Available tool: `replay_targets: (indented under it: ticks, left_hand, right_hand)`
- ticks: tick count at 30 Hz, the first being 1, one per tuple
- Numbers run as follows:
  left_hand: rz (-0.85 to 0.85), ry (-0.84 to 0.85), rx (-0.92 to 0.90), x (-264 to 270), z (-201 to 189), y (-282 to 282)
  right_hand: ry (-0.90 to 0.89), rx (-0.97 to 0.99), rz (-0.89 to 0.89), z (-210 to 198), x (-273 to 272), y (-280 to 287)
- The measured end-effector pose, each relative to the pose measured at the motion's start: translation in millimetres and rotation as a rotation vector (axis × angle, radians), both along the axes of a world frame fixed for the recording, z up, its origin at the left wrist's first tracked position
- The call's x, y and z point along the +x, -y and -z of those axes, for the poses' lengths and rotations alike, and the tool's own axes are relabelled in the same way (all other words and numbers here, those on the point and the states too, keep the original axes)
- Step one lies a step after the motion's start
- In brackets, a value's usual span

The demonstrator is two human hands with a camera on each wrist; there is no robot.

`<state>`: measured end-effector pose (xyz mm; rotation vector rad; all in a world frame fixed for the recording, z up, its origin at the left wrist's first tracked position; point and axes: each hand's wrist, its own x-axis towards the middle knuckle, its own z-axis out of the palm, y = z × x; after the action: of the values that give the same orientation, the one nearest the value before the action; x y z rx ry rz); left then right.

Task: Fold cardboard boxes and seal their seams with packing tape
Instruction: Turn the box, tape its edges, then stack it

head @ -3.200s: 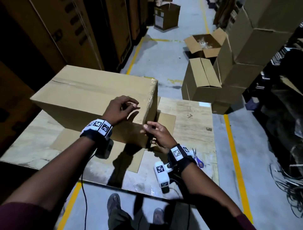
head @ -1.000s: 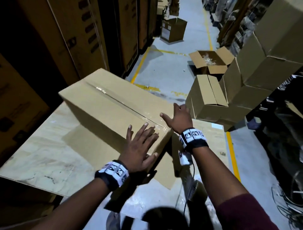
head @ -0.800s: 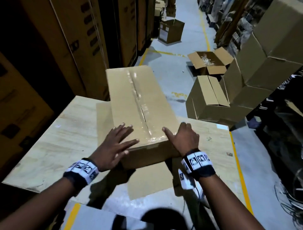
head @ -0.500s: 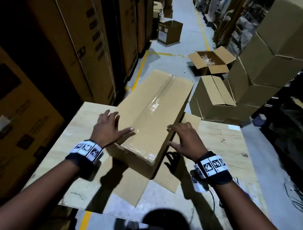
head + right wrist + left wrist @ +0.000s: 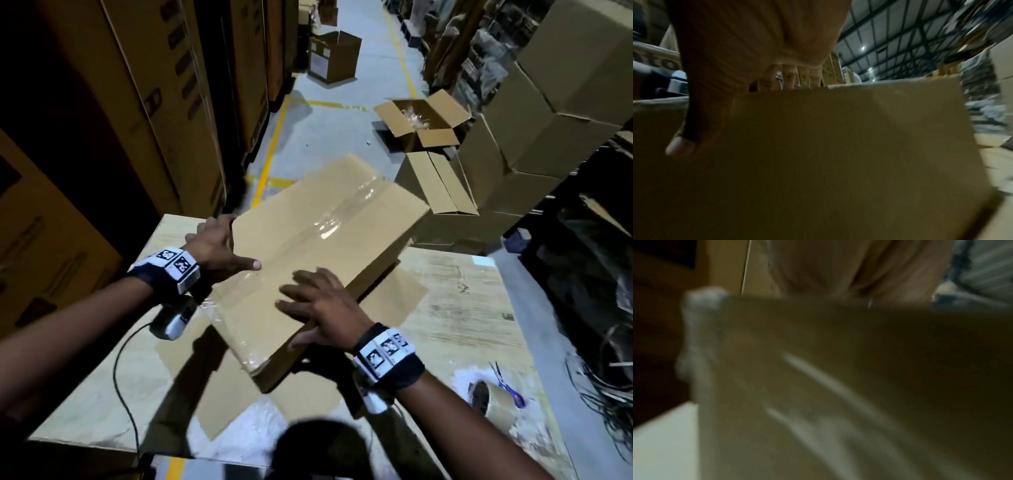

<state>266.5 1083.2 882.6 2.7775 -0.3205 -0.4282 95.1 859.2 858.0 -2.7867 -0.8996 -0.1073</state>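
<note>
1. Far left of both hands: tall stacked cartons [image 5: 144,102] line the aisle, well apart from the work.
2. Left hand [image 5: 219,250] lies on the left long edge of the box [image 5: 308,253], thumb stretched flat across the top, fingers going over the side; fingers look straight but are partly hidden. Left wrist view is blurred: only the box's side and some shiny tape show.
3. Between the hands: the box sits on the table [image 5: 462,308], turned diagonally, far end pointing up-right. A strip of clear tape [image 5: 329,222] runs along the top seam and wraps over the near end.
4. Right hand [image 5: 322,308] lies spread and flat on the top near the right edge, thumb down the side wall; holds nothing. Right wrist view agrees.
5. Right of the right wrist: tape roll [image 5: 493,401] on the table, scissors [image 5: 507,387] just beside it.
6. Beyond the right hand, on the floor: open box [image 5: 421,123] and more stacked boxes [image 5: 548,113].
</note>
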Motion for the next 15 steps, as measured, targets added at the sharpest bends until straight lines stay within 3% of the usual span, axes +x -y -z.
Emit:
replay_targets:
  ticks: [4, 7, 10, 12, 15]
  left_hand:
    - [0.227, -0.033, 0.120, 13.3, -9.9, -39.2]
    - [0.320, -0.017, 0.305, 10.5, -18.6, -38.1]
    - [0.295, -0.008, 0.435, 0.5, -28.2, -21.3]
    - [0.302, 0.086, 0.467, -12.3, -25.4, -8.4]
    - [0.378, 0.318, 0.341, -39.6, -12.0, 21.1]
  right_hand:
    - [-0.121, -0.078, 0.042, 8.3, 4.4, -72.6]
    - [-0.318, -0.081, 0.180, 2.9, 15.0, -82.1]
    - [-0.351, -0.105, 0.274, -3.5, 31.5, -36.7]
    - [-0.321, -0.140, 0.346, -6.3, 35.5, 11.1]
    - [-0.297, -0.160, 0.485, -7.6, 32.2, 87.3]
